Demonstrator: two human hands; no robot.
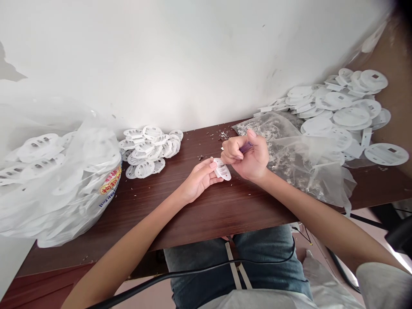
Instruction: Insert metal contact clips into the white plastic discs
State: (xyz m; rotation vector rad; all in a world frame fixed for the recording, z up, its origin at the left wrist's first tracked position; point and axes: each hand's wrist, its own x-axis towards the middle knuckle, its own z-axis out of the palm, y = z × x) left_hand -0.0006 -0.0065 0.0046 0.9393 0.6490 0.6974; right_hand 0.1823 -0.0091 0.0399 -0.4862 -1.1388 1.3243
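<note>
Between the thumb and fingers of my left hand is a white oval plastic piece with slots, held tilted above the table. My right hand is curled in a fist close to its upper right edge. A purple handle shows inside that fist; the working end of this tool is hidden by my fingers. Left of my hands lies a loose pile of similar white plastic pieces. Under and beyond my right hand, a clear plastic bag contains many tiny pieces.
A large clear bag full of white pieces stands at the left. Another heap of white pieces is stacked at the right against the wall. Small scraps dot the brown table. A black cable crosses over my lap.
</note>
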